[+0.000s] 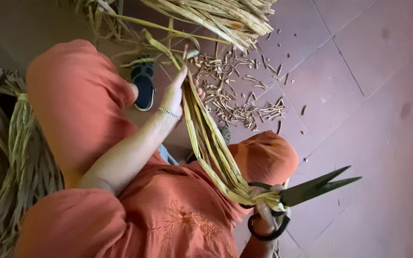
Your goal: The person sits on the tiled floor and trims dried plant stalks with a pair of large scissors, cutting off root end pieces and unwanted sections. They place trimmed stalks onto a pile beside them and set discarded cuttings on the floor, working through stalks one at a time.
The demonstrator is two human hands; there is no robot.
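Straw-coloured leaf strips (pixel 211 143) were stretched between both hands: left hand (pixel 175 93) clasped their far ends, right hand (pixel 264 210) gripped the near ends together with black scissors (pixel 311 188). Trimming seemed underway; cutting next required freeing the blades.

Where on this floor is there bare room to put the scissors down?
Bare tiles lie right of the cut scraps and beyond the scissors in the right hand. It is crowded around the left hand, with the held strips, the straw bundle and the sandal.
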